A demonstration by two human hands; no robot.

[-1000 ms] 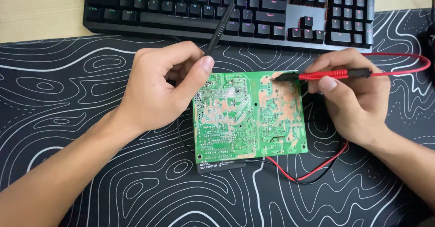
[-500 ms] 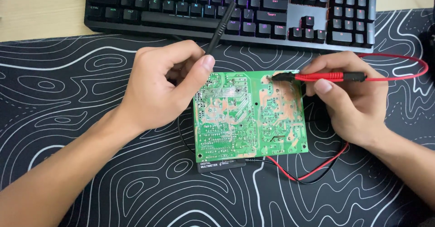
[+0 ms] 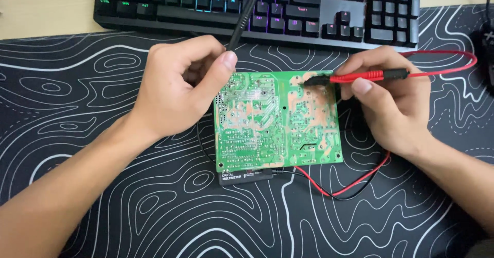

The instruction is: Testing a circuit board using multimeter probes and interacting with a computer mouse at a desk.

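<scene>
The green circuit board (image 3: pixel 278 120) lies solder-side up on the patterned mat (image 3: pixel 103 114). The left hand (image 3: pixel 177 85) pinches a black probe (image 3: pixel 242 18); the right hand (image 3: pixel 391 101) grips a red probe (image 3: pixel 360 76). The board looks light, stiff and fragile, best held by its edges.

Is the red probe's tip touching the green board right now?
Touching. In the head view the red probe, held in the right hand, lies nearly flat with its dark tip resting on the green board near its top edge; no gap shows.
</scene>
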